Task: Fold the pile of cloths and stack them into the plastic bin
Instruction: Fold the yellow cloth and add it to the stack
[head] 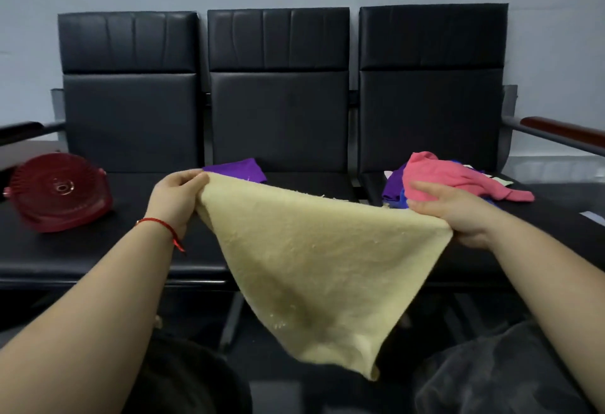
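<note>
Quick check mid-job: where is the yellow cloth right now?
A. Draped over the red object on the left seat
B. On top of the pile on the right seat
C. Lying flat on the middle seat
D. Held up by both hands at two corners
D: the left hand and right hand each grip an upper corner of the yellow cloth, which hangs down in front of the seats.

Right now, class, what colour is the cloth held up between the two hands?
Pale yellow cloth, seen best in the head view.
</note>
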Motion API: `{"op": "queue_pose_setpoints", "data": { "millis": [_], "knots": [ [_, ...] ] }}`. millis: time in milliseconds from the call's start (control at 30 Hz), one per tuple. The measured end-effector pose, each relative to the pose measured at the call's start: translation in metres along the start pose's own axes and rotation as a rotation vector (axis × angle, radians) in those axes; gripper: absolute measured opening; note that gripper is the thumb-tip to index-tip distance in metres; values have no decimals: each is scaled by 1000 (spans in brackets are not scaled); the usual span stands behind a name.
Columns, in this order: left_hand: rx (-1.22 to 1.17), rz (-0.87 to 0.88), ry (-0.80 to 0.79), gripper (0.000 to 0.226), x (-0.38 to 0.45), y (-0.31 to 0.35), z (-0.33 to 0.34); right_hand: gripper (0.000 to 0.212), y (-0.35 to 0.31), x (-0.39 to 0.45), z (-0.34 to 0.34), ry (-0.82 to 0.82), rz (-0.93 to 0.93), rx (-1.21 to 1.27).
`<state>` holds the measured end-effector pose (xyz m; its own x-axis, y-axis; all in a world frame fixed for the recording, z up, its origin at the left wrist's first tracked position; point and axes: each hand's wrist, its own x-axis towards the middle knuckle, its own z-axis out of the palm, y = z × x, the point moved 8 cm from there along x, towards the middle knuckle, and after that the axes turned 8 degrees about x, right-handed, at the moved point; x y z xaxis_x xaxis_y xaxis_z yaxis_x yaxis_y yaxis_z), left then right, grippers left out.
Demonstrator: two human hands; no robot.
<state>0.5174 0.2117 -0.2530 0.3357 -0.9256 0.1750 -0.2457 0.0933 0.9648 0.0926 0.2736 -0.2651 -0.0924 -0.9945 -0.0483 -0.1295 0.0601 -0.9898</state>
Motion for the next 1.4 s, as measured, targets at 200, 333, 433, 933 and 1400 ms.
{"op": "queue_pose_setpoints", "data": {
  "millis": [200, 333, 433, 933, 1400],
  "knots": [
    [-42, -18, -232, 42, -14, 2, -5, 41, -10, -18, 30, -194, 6, -183],
    [243, 67, -338, 52, -32, 8, -8, 80, -7, -29, 42, -321, 40, -430],
    [619, 165, -259, 49, -39, 7, -12, 75, -3, -37, 49, -379, 66, -547],
    [-14, 1, -339, 20, -36, -8, -34, 16, -34, -37, 20, -26, -195, -352],
    [167, -112, -384, 45, -42, -28, -34, 31, -2, -24, 29, -66, -33, -490]
  ]
}}
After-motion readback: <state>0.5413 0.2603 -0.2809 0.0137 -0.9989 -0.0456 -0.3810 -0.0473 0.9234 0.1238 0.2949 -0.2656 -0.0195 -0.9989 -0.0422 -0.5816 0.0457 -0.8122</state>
